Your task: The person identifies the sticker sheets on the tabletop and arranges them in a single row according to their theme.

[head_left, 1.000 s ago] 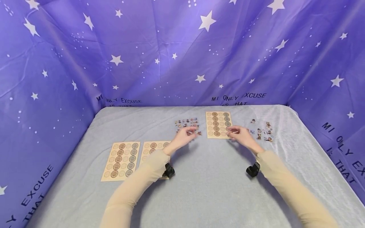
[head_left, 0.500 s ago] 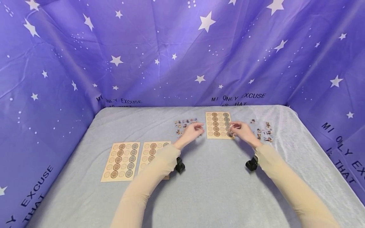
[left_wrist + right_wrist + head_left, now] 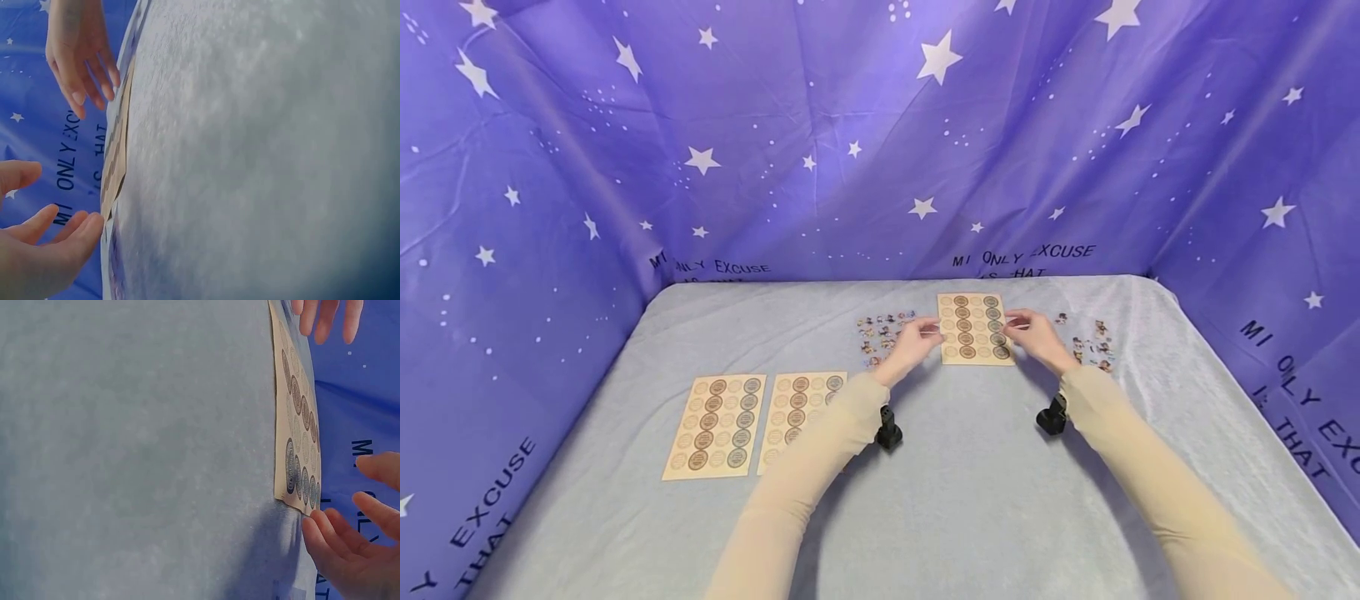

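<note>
A cream sheet of round printed stickers (image 3: 977, 329) lies near the far side of the cloth, between both hands. My left hand (image 3: 917, 343) is at its left edge, fingertips at or just touching the border. Opposite, my right hand (image 3: 1036, 340) has its fingertips at the right edge. In the left wrist view the sheet (image 3: 117, 159) has a slightly raised near corner, and the left hand's fingers (image 3: 81, 240) are loosely bent, thumb apart. The right wrist view has the right hand's fingers (image 3: 325, 534) beside the sheet's corner, thumb also apart.
Clear sheets with small character stickers lie on either side: one (image 3: 868, 333) partly behind the left hand, another (image 3: 1101, 346) right of the right hand. Two similar cream sheets, one at far left (image 3: 713, 427) and one (image 3: 778, 433) partly under the left sleeve, lie nearer. Purple star-printed curtains (image 3: 820, 200) enclose the table.
My left hand has moved right, from over the clear sticker sheet to the cream sheet's left edge. My right hand has stayed by the right edge, its fingertips shifting slightly up.
</note>
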